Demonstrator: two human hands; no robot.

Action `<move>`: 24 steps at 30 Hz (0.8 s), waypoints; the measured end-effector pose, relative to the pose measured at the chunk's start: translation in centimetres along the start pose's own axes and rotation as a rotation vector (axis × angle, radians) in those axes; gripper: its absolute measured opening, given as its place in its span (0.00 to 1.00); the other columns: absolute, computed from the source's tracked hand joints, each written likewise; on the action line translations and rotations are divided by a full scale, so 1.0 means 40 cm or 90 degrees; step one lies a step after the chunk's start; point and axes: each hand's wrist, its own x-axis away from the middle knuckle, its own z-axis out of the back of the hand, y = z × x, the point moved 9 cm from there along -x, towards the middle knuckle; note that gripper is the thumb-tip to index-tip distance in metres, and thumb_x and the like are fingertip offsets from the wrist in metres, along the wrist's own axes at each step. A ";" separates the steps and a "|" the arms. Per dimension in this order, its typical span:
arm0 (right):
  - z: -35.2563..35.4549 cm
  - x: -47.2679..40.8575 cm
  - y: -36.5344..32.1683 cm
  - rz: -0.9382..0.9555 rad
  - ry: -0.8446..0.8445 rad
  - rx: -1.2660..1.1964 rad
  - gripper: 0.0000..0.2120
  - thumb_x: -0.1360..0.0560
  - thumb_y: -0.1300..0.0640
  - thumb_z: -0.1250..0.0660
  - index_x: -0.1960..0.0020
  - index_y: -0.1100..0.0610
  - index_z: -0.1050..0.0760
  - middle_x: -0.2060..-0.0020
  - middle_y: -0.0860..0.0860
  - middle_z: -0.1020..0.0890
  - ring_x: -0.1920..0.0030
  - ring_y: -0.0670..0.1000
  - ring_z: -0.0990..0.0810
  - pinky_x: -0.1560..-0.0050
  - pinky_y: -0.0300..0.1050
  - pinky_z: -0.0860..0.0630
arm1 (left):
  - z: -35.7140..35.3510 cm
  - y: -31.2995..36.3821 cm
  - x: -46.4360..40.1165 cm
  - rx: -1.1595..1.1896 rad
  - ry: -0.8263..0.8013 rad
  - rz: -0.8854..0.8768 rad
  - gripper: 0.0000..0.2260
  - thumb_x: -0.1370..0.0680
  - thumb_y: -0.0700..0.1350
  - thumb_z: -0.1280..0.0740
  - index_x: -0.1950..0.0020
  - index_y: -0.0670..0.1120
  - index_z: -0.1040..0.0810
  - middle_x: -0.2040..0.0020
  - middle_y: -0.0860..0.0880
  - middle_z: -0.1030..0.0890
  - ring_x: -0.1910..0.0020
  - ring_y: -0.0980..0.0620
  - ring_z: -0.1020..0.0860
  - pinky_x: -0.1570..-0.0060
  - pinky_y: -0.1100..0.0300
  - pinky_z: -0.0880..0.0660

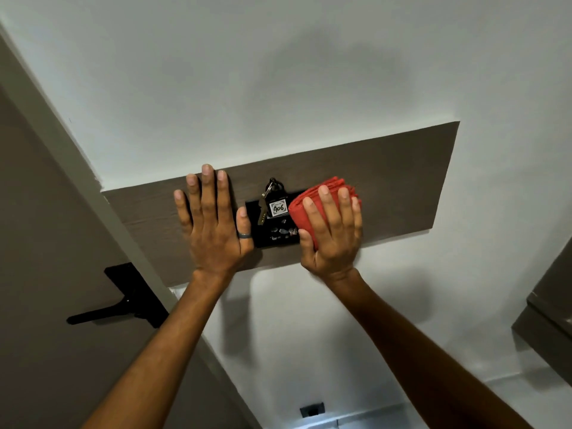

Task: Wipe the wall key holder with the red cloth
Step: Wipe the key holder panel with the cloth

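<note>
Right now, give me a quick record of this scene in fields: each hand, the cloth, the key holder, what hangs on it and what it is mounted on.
left hand: flat and open on the panel, fingers spread, ring on thumb, just left of the key holder
right hand: pressing the cloth against the right end of the key holder
cloth: red, folded
key holder: black, middle uncovered
keys: hang at the top, tag reads 406
panel: brown wood, fixed to the white wall
door handle: black, lower left
</note>
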 end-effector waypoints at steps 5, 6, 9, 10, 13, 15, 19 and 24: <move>-0.018 -0.107 -0.017 -0.025 0.024 -0.028 0.22 0.16 0.47 0.42 0.26 0.53 0.25 0.26 0.56 0.24 0.21 0.60 0.32 0.24 0.66 0.31 | -0.002 -0.002 0.003 0.009 0.000 -0.006 0.27 0.15 0.50 0.47 0.17 0.42 0.45 0.18 0.40 0.41 0.17 0.45 0.52 0.18 0.44 0.54; -0.013 -0.090 -0.014 -0.011 0.019 -0.024 0.21 0.16 0.47 0.42 0.27 0.53 0.24 0.28 0.57 0.23 0.23 0.61 0.30 0.25 0.66 0.30 | -0.003 -0.002 0.003 0.013 0.000 -0.007 0.27 0.15 0.50 0.47 0.17 0.42 0.45 0.18 0.41 0.42 0.17 0.45 0.52 0.18 0.43 0.54; 0.009 -0.020 0.011 0.101 0.012 -0.012 0.20 0.15 0.47 0.43 0.30 0.55 0.23 0.32 0.58 0.21 0.27 0.64 0.27 0.27 0.65 0.29 | -0.001 0.003 0.004 0.005 0.002 -0.014 0.27 0.15 0.51 0.48 0.17 0.42 0.46 0.17 0.45 0.46 0.17 0.45 0.52 0.18 0.44 0.55; 0.006 -0.015 0.022 0.095 0.015 -0.020 0.20 0.15 0.48 0.44 0.30 0.55 0.23 0.32 0.58 0.21 0.27 0.64 0.27 0.26 0.65 0.30 | -0.001 0.006 0.000 0.002 0.007 -0.016 0.27 0.15 0.51 0.48 0.17 0.42 0.46 0.18 0.45 0.46 0.17 0.45 0.52 0.18 0.44 0.55; -0.007 -0.018 0.009 -0.088 0.045 -0.056 0.20 0.15 0.48 0.44 0.30 0.54 0.23 0.30 0.58 0.21 0.22 0.62 0.31 0.21 0.64 0.35 | 0.002 0.007 -0.005 -0.002 0.000 -0.010 0.27 0.15 0.51 0.48 0.17 0.42 0.46 0.18 0.45 0.44 0.17 0.46 0.53 0.18 0.45 0.55; -0.014 -0.015 -0.019 -0.070 0.036 -0.064 0.21 0.14 0.46 0.45 0.29 0.53 0.23 0.29 0.56 0.22 0.21 0.61 0.32 0.20 0.64 0.37 | 0.002 0.005 -0.002 -0.003 -0.005 -0.008 0.27 0.15 0.51 0.48 0.17 0.41 0.45 0.18 0.43 0.43 0.17 0.46 0.53 0.18 0.45 0.55; -0.008 -0.035 0.033 0.018 0.023 -0.049 0.21 0.14 0.46 0.45 0.30 0.54 0.23 0.30 0.58 0.21 0.23 0.63 0.30 0.22 0.64 0.34 | -0.005 0.001 0.004 0.003 -0.004 -0.005 0.27 0.15 0.50 0.48 0.18 0.41 0.44 0.19 0.40 0.41 0.17 0.44 0.51 0.18 0.43 0.54; -0.011 0.019 0.013 -0.043 0.010 -0.044 0.21 0.14 0.46 0.43 0.26 0.53 0.26 0.26 0.56 0.25 0.19 0.60 0.36 0.19 0.62 0.39 | -0.003 0.004 0.005 -0.001 -0.004 -0.012 0.27 0.15 0.50 0.48 0.17 0.41 0.44 0.18 0.41 0.41 0.17 0.44 0.50 0.18 0.43 0.53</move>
